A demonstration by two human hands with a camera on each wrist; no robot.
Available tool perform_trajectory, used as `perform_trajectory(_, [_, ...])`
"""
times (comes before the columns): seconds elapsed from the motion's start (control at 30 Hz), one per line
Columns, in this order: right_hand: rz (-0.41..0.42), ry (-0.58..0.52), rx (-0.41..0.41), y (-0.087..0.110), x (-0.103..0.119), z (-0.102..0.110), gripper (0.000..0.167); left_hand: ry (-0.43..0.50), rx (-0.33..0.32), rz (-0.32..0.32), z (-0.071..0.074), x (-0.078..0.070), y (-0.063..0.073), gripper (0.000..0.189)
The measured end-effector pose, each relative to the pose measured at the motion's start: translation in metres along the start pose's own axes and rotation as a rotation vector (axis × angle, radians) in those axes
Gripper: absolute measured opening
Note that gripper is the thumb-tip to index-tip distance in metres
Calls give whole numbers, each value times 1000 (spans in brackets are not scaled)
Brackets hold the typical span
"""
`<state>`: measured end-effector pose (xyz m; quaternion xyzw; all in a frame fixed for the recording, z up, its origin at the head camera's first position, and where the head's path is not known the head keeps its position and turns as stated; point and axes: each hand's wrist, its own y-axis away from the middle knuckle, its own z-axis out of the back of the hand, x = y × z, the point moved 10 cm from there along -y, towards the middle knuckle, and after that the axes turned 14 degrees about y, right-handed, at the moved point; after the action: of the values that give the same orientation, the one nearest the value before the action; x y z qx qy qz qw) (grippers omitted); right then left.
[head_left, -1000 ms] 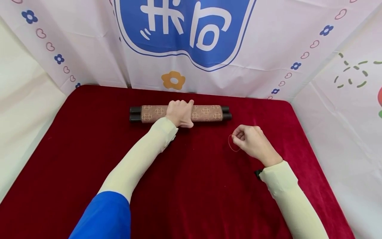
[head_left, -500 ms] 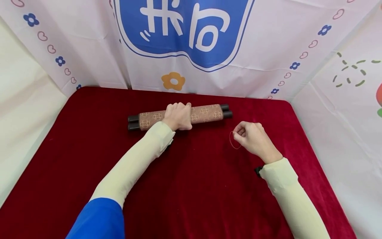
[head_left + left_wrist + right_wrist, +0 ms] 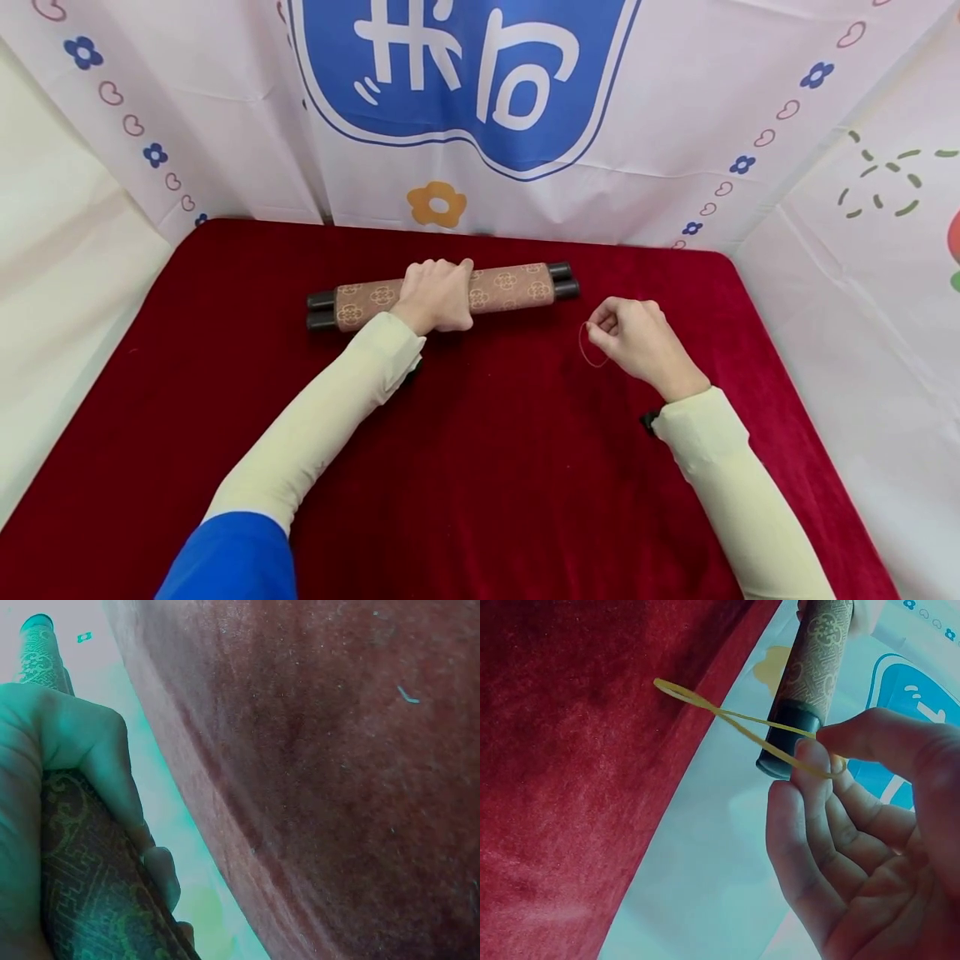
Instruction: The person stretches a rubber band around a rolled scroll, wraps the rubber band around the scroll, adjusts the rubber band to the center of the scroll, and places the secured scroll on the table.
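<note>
A rolled scroll [image 3: 513, 287] with brown, gold-patterned backing lies slightly slanted near the far side of the table, with black roller ends paired at both sides. My left hand [image 3: 435, 296] grips it around the middle, hiding that part. In the left wrist view, curled fingers [image 3: 112, 761] wrap the patterned scroll. Off the scroll's right end, my right hand [image 3: 641, 342] is apart from it. Its thumb and fingertips pinch a thin yellow rubber band [image 3: 718, 711], which hangs in a loose, crossed loop in the right wrist view.
A dark red velvet cloth [image 3: 480, 467] covers the table. Behind it hangs a white printed curtain [image 3: 637, 192] with a blue emblem, and white fabric walls [image 3: 862, 275] stand at both sides.
The left hand has shifted the scroll leftward and slanted it, its left end now nearer me. My right hand has edged away from me, still pinching the rubber band.
</note>
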<state>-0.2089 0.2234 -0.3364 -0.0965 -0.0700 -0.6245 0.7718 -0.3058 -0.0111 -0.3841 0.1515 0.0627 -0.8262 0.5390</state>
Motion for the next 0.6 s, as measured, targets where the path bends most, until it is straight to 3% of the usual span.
perform_trajectory(0.6, [18, 15, 24, -16, 5, 3, 10, 23, -20, -43, 3, 4, 31, 53])
